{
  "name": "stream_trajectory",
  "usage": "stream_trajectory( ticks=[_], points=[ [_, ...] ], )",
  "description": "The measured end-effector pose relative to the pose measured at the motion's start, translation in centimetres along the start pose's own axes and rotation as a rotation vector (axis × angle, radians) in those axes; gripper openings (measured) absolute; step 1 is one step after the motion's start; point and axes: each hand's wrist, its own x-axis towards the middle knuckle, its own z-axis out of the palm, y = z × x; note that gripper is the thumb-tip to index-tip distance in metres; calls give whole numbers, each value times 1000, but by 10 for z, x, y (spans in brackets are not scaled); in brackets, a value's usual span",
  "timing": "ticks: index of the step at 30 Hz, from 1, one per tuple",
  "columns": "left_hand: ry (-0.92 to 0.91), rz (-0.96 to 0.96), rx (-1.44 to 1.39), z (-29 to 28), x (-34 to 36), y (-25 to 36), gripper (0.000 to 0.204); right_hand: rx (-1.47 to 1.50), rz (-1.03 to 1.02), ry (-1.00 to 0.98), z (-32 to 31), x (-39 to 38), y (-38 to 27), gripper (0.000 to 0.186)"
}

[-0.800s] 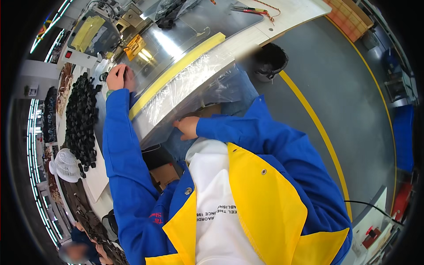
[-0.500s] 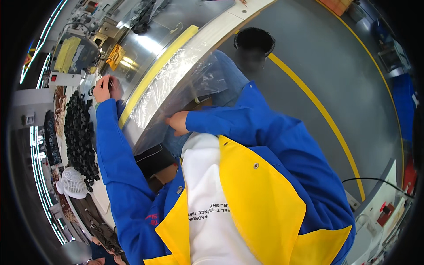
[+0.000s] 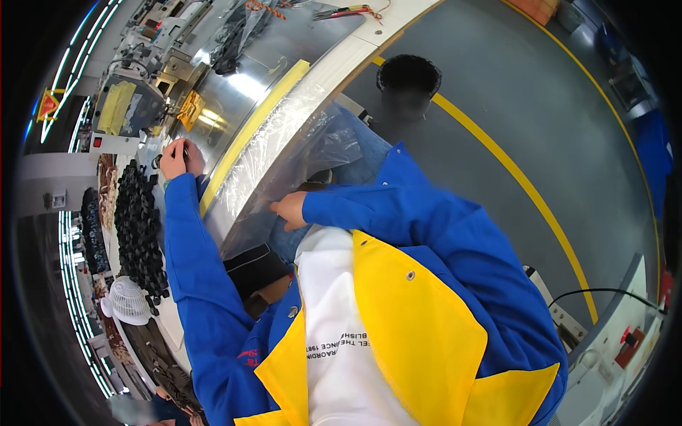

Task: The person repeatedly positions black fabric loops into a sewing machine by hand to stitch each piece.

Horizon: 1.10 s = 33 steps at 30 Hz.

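Farthest left, a grey machine (image 3: 126, 99) with a yellow patch on its face; lower down, a white round grille (image 3: 129, 301) beside a long heap of small black pieces (image 3: 138, 227). Next, a small dark piece (image 3: 156, 162), right at the left hand (image 3: 172, 160) above the tabletop (image 3: 302, 44). Fingers bent there, close together, barely parted; cannot tell whether gripping the dark piece or only touching it. Just above, an orange part (image 3: 190, 110) on shiny metal. Farther right, a dark bundle (image 3: 229, 46), then a yellow strip (image 3: 256, 135) slanting along the near edge, with clear film (image 3: 284, 135) beside it, hanging over. Below that edge, over blue jeans, the right hand (image 3: 290, 210), fingers loosely curled at the hanging film; cannot tell whether pinching any. Beyond, a red-handled tool (image 3: 359, 10) near the top, then a black bin (image 3: 408, 73), partly blurred, near a yellow floor line (image 3: 511, 163).
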Motion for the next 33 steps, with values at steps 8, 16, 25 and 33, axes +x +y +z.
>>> stream_trajectory(
  ticks=[8, 16, 25, 33],
  points=[
    [29, 48, -40, -1, -5, 1, 18, -33, 46, -143, 8, 14, -3, 61],
    [10, 5, -93, -2, 0, 0, 19, -18, -3, -189, 11, 18, 3, 61],
    [-29, -89, -320, -2, 4, -8, 18, -28, 123, -169, 15, 27, 14, 59],
    [5, -26, -164, -9, 3, 6, 14, -86, 342, -322, 21, 41, 22, 59]
  ],
)
